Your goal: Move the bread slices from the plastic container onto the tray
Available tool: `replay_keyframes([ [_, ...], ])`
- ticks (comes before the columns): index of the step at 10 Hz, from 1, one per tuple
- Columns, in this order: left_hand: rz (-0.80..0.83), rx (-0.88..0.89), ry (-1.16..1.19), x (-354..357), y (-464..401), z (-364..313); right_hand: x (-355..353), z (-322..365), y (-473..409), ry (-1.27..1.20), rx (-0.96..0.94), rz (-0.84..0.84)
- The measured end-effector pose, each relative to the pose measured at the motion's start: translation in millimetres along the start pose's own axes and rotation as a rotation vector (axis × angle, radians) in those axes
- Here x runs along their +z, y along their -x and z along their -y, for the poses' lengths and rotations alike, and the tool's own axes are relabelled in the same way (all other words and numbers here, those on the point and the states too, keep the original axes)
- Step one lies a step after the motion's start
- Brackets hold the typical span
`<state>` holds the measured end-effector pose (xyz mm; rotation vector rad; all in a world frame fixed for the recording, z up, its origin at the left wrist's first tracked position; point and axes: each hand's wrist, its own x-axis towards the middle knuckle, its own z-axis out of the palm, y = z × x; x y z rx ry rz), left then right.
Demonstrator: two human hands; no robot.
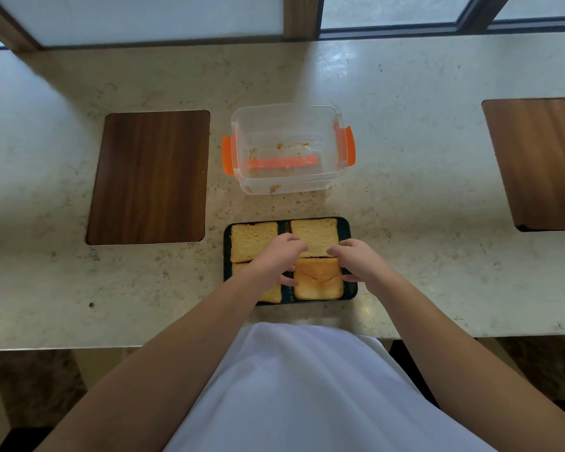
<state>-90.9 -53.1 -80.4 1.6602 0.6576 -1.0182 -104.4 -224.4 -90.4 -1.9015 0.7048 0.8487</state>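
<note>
1. I see the plastic container [289, 148] sitting on the stone counter [405, 151], just beyond the tray. It is clear, with orange clips on both short sides — and it holds no bread, only crumbs [291, 146] scattered on its floor. An orange strip shows through the bottom.
2. The dark tray [348, 228] lies nearer to me, close to the counter's front edge. Four bread slices lie flat in it, two by two.
3. The far-left slice [252, 243] and the far-right slice [313, 234] are mostly in plain sight. The near-right slice [318, 278] sits right against the far-right one. The near-left slice [271, 293] is largely hidden under my left forearm.
4. My left hand [276, 259] hovers over the middle of the tray, fingers bent and loosely spread; its fingertips reach the near edge of the far-right slice. I cannot tell whether they pinch it.
5. My right hand [359, 261] is at the tray's right side — fingers curled toward the seam between the two right-hand slices, thumb by the near-right slice. It clasps nothing that I can make out.
6. Two wooden boards lie flat on the counter: one [149, 177] left of the container, one [538, 161] well apart on the right.
</note>
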Motion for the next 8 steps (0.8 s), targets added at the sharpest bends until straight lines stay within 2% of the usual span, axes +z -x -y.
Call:
replay_keyframes([
  [5,0.030,0.018,0.005,3,1,-1,-3,-1,1,-0.013,0.035,-0.017],
  [6,-0.027,0.142,-0.041,-2,3,3,-2,3,4,0.053,0.016,-0.050],
  [8,-0.261,0.627,-0.397,-17,9,13,13,13,7,0.257,-0.062,-0.124],
])
